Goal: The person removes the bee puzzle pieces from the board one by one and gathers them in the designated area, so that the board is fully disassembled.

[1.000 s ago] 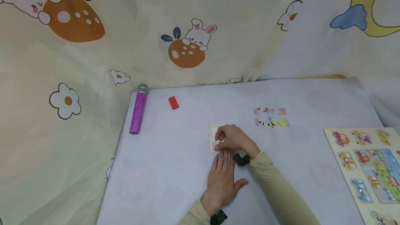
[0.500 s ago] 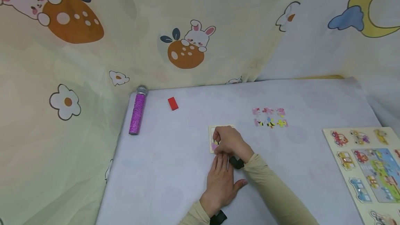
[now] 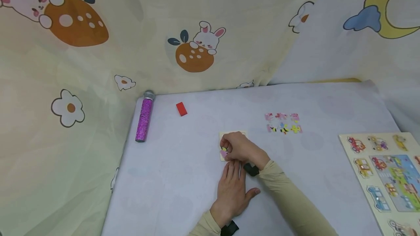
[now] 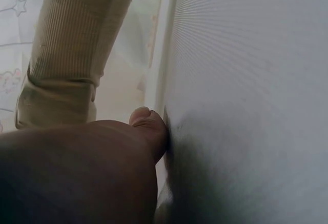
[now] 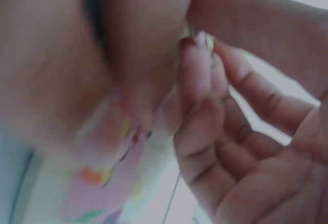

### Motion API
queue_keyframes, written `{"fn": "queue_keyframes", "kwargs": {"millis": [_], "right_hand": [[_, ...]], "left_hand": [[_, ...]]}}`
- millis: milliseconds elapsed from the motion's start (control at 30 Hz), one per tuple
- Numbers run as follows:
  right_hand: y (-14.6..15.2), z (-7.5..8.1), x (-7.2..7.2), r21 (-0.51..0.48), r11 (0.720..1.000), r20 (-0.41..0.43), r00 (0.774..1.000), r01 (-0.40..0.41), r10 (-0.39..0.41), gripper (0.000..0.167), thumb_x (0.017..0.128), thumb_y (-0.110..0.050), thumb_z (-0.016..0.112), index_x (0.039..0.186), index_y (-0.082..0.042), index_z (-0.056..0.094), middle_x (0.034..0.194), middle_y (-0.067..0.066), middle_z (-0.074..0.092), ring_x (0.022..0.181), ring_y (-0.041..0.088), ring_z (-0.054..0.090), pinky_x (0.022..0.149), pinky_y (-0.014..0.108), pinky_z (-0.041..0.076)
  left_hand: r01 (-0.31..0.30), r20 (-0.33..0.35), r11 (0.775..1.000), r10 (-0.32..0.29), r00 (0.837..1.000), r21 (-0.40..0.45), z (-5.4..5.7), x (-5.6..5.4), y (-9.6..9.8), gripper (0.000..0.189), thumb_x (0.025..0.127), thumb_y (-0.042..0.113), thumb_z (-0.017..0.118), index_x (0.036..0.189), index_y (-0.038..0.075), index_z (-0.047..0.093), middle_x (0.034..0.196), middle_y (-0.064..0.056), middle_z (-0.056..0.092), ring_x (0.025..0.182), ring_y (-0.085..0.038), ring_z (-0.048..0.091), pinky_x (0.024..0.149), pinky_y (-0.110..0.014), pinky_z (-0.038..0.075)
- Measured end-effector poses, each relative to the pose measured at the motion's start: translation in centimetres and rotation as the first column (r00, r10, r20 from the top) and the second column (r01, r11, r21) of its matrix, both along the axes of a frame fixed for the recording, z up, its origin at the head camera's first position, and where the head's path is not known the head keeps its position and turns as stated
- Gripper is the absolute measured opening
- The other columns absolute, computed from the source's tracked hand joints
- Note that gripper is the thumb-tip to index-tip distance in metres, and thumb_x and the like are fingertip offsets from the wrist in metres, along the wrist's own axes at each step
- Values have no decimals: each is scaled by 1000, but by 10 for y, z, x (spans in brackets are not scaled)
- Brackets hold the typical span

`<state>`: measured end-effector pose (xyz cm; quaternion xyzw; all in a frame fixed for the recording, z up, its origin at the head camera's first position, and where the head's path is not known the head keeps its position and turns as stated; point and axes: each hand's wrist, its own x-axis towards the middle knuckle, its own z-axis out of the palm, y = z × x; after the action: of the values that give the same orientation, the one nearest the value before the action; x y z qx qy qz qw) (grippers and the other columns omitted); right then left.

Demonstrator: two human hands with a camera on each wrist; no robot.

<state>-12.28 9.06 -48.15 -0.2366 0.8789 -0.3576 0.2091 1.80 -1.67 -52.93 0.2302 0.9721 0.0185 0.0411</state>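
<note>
A small cream-framed jigsaw board (image 3: 221, 139) lies on the white table, a pink part of its picture showing at the lower left. My left hand (image 3: 231, 188) rests flat, fingers straight, with its fingertips at the board's near edge. Above the board, my right hand (image 3: 242, 148) has curled fingers that cover much of it. In the right wrist view, its fingertips pinch a small puzzle piece (image 5: 209, 41), mostly hidden by the fingers. Blurred left fingers overlap the pink picture there. The left wrist view shows the left thumb (image 4: 149, 126) low against the table.
Several pink and yellow puzzle pieces (image 3: 283, 123) lie in two rows right of the board. A larger vehicle puzzle board (image 3: 357, 166) sits at the right. Farther left are a red block (image 3: 181, 109) and a purple glitter microphone (image 3: 144, 119). A printed curtain hangs behind.
My right hand has shifted slightly left over the small board, fingertips staying low on it. The left hand has stayed in place.
</note>
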Motion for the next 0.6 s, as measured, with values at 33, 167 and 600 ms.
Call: {"fn": "queue_keyframes", "kwargs": {"millis": [33,167,600], "right_hand": [[3,0,0,-17,1000,7,1000,-2,2,34,78,0,91,105,-6,71,94,3,71,81,10,66,76,27,58],[21,-3,-3,-78,997,18,1000,26,-24,34,81,-4,91,109,-6,72,94,2,72,82,9,68,77,27,58],[124,-7,-11,-166,953,-56,962,255,-267,43,78,-18,96,114,-8,74,92,4,75,80,16,67,69,24,51]], "left_hand": [[-2,4,1000,2,1000,2,-1,0,0,93,104,74,33,164,3,34,173,-18,29,163,-26,25,130,-41,27],[-10,31,1000,10,999,7,-1,-1,2,96,103,75,34,168,3,26,176,-18,23,165,-27,21,131,-42,25],[-20,32,999,19,999,32,3,-7,2,101,102,75,40,168,0,23,177,-19,15,164,-32,22,131,-48,24]]}}
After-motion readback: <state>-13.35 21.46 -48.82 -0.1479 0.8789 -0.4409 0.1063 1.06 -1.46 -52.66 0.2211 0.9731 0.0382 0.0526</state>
